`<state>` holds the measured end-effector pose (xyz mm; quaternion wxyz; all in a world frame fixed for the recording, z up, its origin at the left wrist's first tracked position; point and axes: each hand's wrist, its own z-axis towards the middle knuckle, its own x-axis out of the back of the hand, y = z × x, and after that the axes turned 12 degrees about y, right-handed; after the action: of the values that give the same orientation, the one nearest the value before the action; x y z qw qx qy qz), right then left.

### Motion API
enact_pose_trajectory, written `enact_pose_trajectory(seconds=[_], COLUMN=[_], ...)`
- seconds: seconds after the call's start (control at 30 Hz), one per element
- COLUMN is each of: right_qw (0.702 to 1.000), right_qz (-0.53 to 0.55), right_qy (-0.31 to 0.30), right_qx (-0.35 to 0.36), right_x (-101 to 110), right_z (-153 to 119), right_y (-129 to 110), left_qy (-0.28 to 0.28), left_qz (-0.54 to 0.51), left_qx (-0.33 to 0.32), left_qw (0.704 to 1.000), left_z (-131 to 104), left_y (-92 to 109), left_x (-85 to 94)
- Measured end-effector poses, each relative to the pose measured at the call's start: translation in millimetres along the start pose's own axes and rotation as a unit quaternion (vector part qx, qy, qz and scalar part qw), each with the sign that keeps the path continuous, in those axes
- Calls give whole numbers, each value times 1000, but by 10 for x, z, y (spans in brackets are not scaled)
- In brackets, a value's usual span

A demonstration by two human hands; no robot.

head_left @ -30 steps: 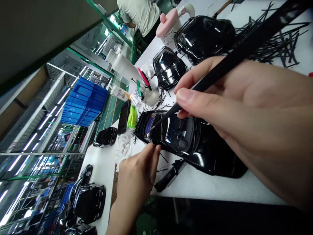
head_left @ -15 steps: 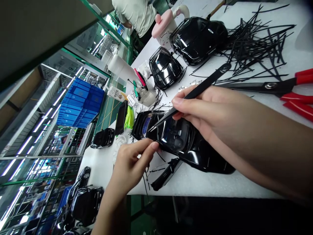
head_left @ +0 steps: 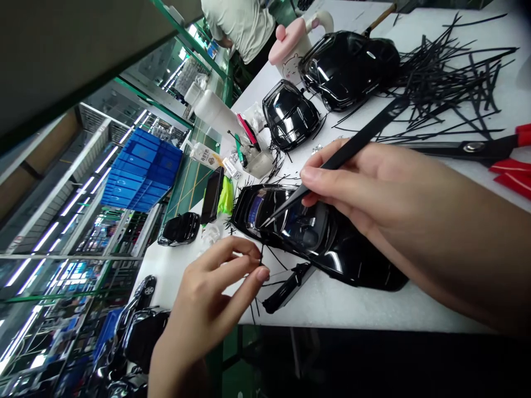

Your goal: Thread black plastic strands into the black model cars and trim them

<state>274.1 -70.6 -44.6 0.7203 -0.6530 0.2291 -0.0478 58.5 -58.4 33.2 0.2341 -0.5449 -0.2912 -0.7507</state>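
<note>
While my right hand [head_left: 373, 188] is gripping the black tweezers [head_left: 352, 149] over the black model car [head_left: 357, 260] on the white table [head_left: 360, 315], my left hand [head_left: 199, 293] is narrowly pinching a thin black strip [head_left: 261, 255] beside it. Slipping tips—slightly apart, angled down—are risking a scratched gloss surface; the black part [head_left: 286, 290] and near table edge are limiting my left hand's clearance, the scissors [head_left: 473, 148] my right's.
</note>
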Motion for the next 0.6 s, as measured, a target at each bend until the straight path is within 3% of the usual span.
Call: enact_pose_trajectory(seconds=[0.07, 0.23, 0.43, 0.6], right_qw=[1000, 982, 964, 958], right_qz=[-17, -98, -119, -140], right_qy=[8, -64, -85, -102], right_qx=[-5, 150, 223, 228], right_x=[-21, -12, -2, -7], right_z=[-58, -144, -148, -205], right_y=[-33, -60, -4, 52], left_qy=[61, 158, 173, 175], left_qz=[17, -81, -225, -309], left_qx=[-19, 31, 93, 124], left_qw=[998, 984, 954, 927], left_z=[-106, -300, -318, -322], left_y=[7, 3, 24, 47], left_x=[-59, -272, -438, -502])
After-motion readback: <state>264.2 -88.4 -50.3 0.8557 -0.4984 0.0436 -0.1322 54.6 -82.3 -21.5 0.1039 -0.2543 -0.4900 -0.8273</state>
